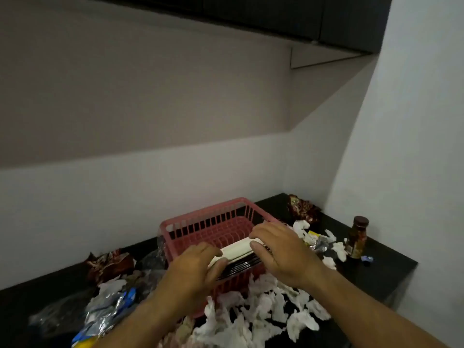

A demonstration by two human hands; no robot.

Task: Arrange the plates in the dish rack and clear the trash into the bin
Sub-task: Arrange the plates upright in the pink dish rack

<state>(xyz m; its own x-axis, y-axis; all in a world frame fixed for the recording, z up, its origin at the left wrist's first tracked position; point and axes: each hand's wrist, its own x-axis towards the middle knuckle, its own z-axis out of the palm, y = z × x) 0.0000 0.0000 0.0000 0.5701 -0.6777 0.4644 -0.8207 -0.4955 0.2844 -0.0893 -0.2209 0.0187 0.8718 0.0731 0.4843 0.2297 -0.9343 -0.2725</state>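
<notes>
A pink plastic dish rack (200, 223) stands on the black counter (376, 272). A white plate (237, 248) stands on edge inside it, in front of several dark plates (241, 266). My left hand (193, 270) grips the plate's left end and my right hand (278, 252) grips its right end, both over the rack's near side. White crumpled tissues (263, 312) lie thick in front of the rack and to its right. Foil and blue wrappers (108, 310) lie to the left. No bin is in view.
A brown sauce bottle (357, 238) stands at the right near the counter's edge. Crumpled brown wrappers lie at the back right (302, 208) and at the left (108, 263). White walls close off the back and right; dark cabinets hang overhead.
</notes>
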